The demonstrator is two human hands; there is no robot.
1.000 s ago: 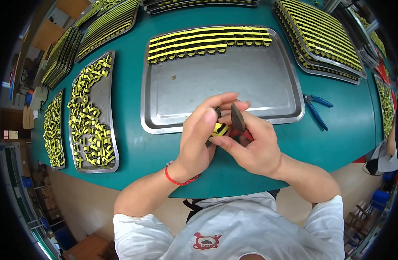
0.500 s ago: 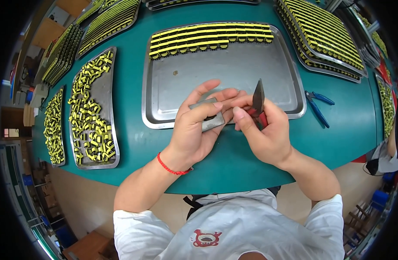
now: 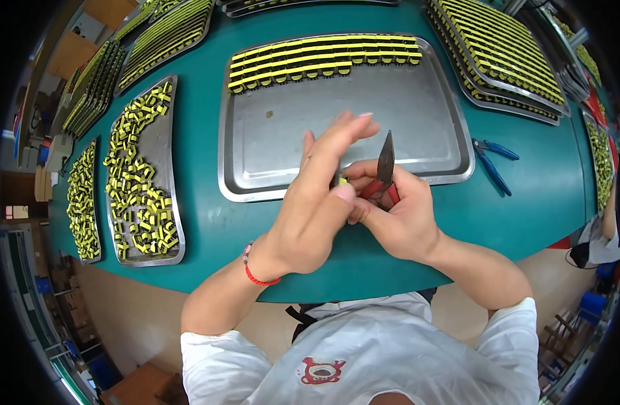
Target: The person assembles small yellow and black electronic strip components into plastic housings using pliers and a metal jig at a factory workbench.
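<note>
My left hand (image 3: 310, 216) is turned with its back up, its fingers stretched toward the tray and its thumb pressed against a small yellow-and-black part (image 3: 342, 181). That part sits between my two hands, mostly covered by fingers. The grey metal block held earlier is hidden behind my left hand. My right hand (image 3: 408, 216) is wrapped round red-handled pliers (image 3: 387, 165), jaws pointing up and away; its thumb and forefinger tips meet the left thumb by the part. Beyond both hands lies a metal tray (image 3: 364, 145) with rows of yellow-and-black parts (image 3: 323, 57) along its far side.
Blue-handled pliers (image 3: 496, 165) lie right of the tray. On the left, a metal tray (image 3: 163, 135) holds loose yellow-and-black parts, with another tray of them (image 3: 84, 202) beyond. Stacked full trays (image 3: 499, 61) stand at the far right. Another person's arm (image 3: 608, 219) shows at the right edge.
My left hand has rolled over from palm-up, hiding the grey block, and the yellow part now shows at its thumb. My right hand moved slightly left and down with the red-handled pliers.
</note>
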